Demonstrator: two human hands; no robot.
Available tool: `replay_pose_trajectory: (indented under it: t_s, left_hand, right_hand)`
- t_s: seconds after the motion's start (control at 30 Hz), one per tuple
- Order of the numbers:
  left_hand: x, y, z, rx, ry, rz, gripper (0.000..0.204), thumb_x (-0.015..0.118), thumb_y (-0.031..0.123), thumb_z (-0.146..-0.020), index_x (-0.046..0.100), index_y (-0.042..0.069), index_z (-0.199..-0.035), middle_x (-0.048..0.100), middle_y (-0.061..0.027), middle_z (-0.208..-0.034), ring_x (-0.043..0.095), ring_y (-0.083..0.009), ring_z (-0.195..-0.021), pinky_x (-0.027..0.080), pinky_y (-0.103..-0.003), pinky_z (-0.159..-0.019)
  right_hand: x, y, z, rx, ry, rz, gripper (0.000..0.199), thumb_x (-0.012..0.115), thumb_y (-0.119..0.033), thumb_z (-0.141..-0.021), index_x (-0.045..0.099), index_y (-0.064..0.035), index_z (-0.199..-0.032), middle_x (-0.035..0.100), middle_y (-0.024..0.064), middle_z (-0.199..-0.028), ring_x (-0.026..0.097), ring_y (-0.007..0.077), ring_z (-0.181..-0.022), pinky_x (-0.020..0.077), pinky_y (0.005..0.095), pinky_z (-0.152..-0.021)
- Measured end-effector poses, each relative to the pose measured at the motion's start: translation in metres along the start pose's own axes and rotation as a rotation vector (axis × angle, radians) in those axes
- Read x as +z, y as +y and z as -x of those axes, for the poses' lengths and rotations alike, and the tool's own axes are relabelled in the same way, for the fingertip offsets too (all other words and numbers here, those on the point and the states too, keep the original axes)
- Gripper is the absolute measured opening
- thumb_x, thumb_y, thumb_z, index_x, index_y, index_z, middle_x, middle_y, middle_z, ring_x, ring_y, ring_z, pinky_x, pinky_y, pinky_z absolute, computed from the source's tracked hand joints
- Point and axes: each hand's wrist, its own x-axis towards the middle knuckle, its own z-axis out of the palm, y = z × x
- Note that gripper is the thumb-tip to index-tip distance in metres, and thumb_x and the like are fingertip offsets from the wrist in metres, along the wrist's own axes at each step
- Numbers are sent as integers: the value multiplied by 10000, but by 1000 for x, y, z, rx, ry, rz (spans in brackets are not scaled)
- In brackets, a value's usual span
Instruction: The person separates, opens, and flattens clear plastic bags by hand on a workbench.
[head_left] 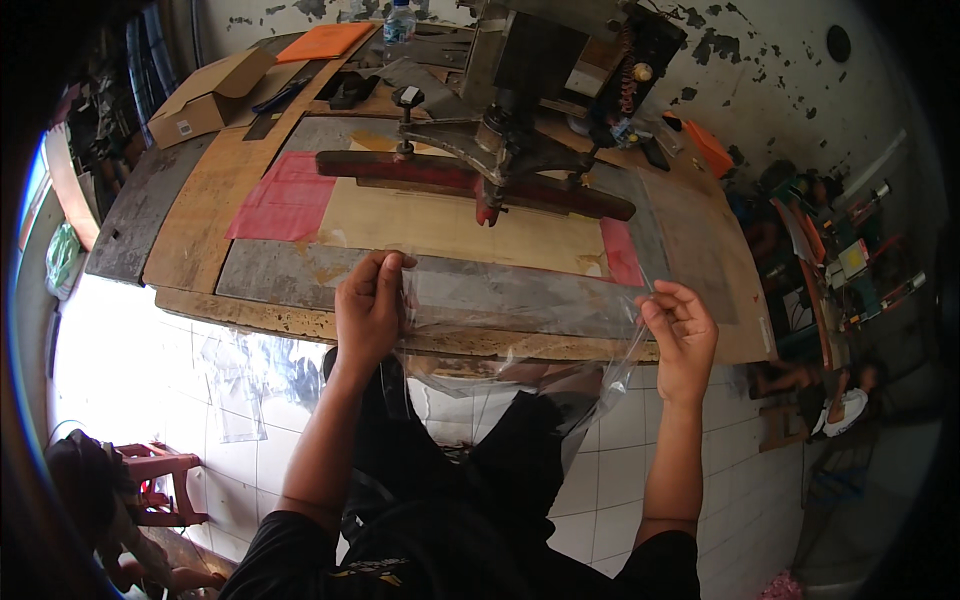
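Head view, looking down: I've got a clear plastic sheet (520, 320) stretched between my two hands over the near edge of the workbench (190, 240). My left hand (370, 305) is curled, fingers and thumb pinching the sheet's left top corner. My right hand (682, 335) has its fingers bent and nips the right edge of the sheet between thumb and fingertips. The film sags below my hands, hanging down over my lap in its dark trousers.

Just beyond the sheet, on the bench, there's a grey mat with a pale tan panel (450, 225) and red patches (285, 195) at either side. Above that sits a press machine (510, 110) with a long dark red bar (470, 180) lying crosswise, well clear of my hands. Far left at the back, a cardboard box (205, 95) lies open; an orange folder (325, 40) sits behind it.
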Motion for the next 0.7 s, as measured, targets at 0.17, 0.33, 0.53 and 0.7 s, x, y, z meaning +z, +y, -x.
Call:
replay_pose_trajectory:
  t_s: [0.17,0.33,0.53,0.7]
  left_hand:
    - [-1,2,1,2,1,-24,291,546,225,-1131,708,-4,-1053,536,38,-612,488,-27,-483,360,-234,-458]
    - [0,6,1,-13,10,1,300,544,238,-1132,706,-6,-1066,561,25,-616,507,-33,-474,371,-227,-449]
    - [-1,4,1,5,0,-22,298,544,239,-1132,700,-8,-1069,613,2,-637,515,-37,-460,377,-222,-441]
    - [0,9,2,-16,0,-7,283,527,215,-1138,695,3,-1058,520,49,-642,471,-20,-481,366,-219,-455]
  right_hand:
    - [1,1,-1,11,-4,-13,281,739,29,-952,649,44,-1219,761,131,-1074,701,142,-1001,542,277,-891]
    - [2,1,0,35,13,-29,281,746,40,-940,651,40,-1204,763,137,-1078,703,141,-1011,530,271,-906]
    - [3,7,-1,42,29,-59,279,752,44,-931,653,33,-1192,762,135,-1080,705,146,-1020,526,270,-917]
    - [4,13,-4,58,38,-100,284,753,38,-933,658,34,-1201,762,135,-1075,704,146,-1020,527,273,-929]
